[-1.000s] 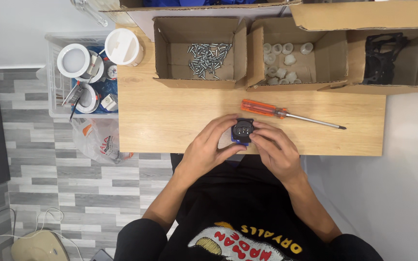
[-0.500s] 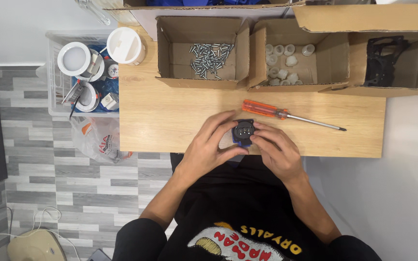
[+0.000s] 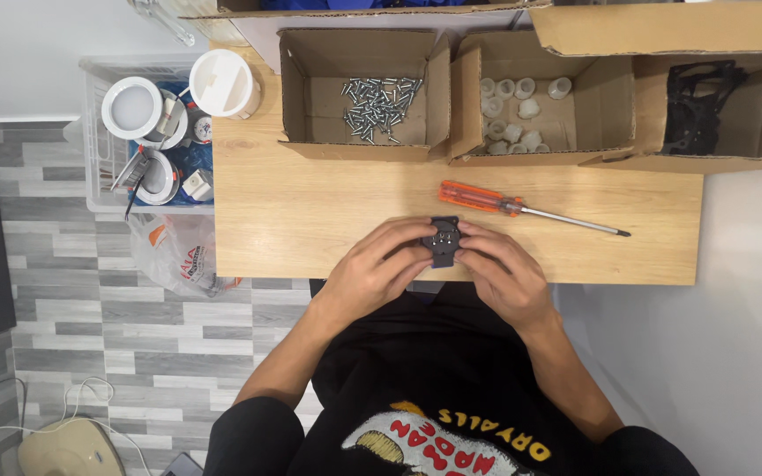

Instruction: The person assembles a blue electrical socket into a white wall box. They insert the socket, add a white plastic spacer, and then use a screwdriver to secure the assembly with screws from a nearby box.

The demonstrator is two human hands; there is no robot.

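Left hand (image 3: 379, 264) and right hand (image 3: 497, 271) pinch small black part (image 3: 443, 241) between fingertips at worktop (image 3: 310, 220) front edge. Orange screwdriver (image 3: 522, 208) just behind. Three open brown cardboard boxes (image 3: 359, 88) along back edge.

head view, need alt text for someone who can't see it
Seen from above, a person's left hand and right hand hold a small black part together over the near edge of a wooden table. An orange-handled screwdriver lies just beyond it, and open cardboard boxes at the far edge hold screws, white caps and black parts.
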